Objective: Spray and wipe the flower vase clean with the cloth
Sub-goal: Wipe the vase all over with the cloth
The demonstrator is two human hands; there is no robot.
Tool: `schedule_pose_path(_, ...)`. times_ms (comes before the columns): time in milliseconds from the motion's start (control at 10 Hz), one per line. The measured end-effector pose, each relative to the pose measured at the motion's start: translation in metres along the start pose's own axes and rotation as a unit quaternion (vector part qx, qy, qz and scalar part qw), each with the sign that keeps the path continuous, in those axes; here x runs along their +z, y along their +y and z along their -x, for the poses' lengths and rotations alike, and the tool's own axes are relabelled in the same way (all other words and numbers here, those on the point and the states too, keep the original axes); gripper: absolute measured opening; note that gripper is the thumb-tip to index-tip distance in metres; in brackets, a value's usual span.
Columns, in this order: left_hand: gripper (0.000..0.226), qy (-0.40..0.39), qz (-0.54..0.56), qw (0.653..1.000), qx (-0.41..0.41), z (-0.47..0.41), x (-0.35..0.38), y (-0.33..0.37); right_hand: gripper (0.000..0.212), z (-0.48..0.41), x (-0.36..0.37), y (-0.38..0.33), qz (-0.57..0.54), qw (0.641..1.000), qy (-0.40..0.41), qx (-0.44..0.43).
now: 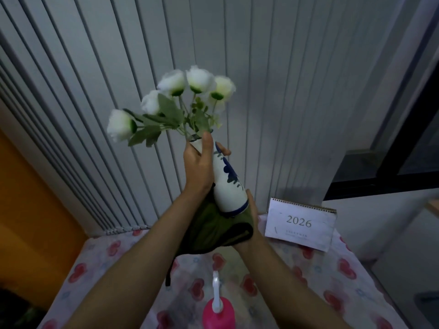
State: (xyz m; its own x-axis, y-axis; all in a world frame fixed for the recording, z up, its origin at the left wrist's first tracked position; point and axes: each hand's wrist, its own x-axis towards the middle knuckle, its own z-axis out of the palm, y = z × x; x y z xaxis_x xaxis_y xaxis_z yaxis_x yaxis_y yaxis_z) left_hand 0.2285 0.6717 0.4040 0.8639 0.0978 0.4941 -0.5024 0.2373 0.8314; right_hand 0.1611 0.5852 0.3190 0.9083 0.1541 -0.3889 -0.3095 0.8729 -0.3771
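Observation:
A white vase with blue leaf patterns (pixel 228 184) is raised in the air, tilted with its mouth up to the left. White artificial flowers (pixel 175 103) stick out of it. My left hand (pixel 198 165) grips the vase's neck. My right hand (pixel 251 222) holds a dark green cloth (pixel 213 229) cupped under the vase's base. A pink spray bottle with a white nozzle (pixel 217 307) stands on the table below, near the bottom edge of the view.
The table carries a white cover with red hearts (pixel 320 269). A desk calendar reading 2026 (pixel 300 224) stands at the back right. Grey vertical blinds (pixel 118 115) hang behind, an orange surface (pixel 28 222) lies to the left, and a dark window frame (pixel 392 176) to the right.

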Motion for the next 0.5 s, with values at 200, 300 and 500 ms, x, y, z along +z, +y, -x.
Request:
schedule_pose_path(200,0.063,-0.005,-0.117,0.99,0.074,0.015,-0.013,-0.033,0.041,-0.002,-0.012,-0.008,0.2,0.978,0.059,0.008)
schedule_pose_path(300,0.071,-0.018,-0.211,0.973,0.086,0.019,-0.021,-0.053,0.041,-0.014,-0.023,-0.003,0.3,0.945,0.117,-0.06)
schedule_pose_path(500,0.012,-0.061,-0.277,0.959,0.015,0.036,-0.03,-0.071,0.029,-0.031,-0.066,-0.003,0.5,0.827,0.184,-0.18)
